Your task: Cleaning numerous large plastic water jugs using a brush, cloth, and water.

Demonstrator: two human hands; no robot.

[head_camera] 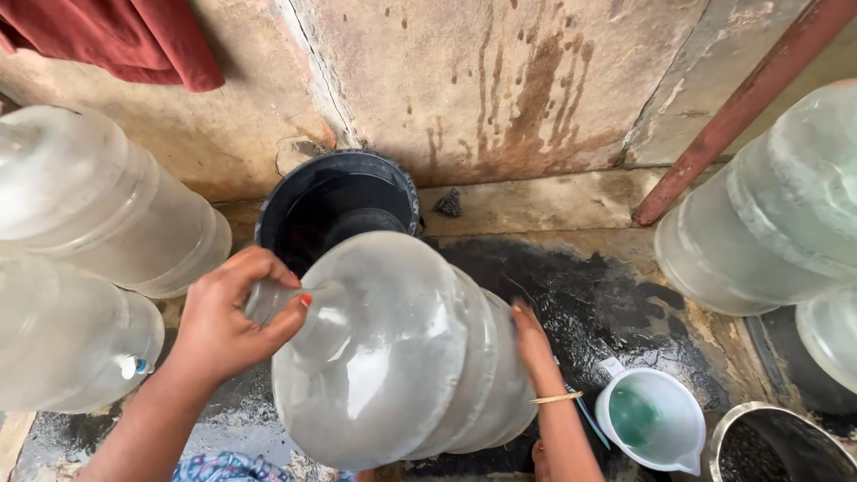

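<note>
A large clear plastic water jug (402, 357) lies tilted on its side in front of me, neck pointing left. My left hand (228, 321) is wrapped around the jug's neck and mouth. My right hand (533, 344) presses flat against the jug's base end, a thin bangle on the wrist. Just behind the jug stands a black bucket (339, 192) against the stained wall, its opening dark.
More clear jugs lie at the left (98, 205), lower left (71, 335) and right (768, 214). A white jug-shaped mug (656, 419) and a metal pot (777, 442) sit at the lower right. The floor is wet. A rusty pipe (741, 103) leans at the right; red cloth (134, 40) hangs top left.
</note>
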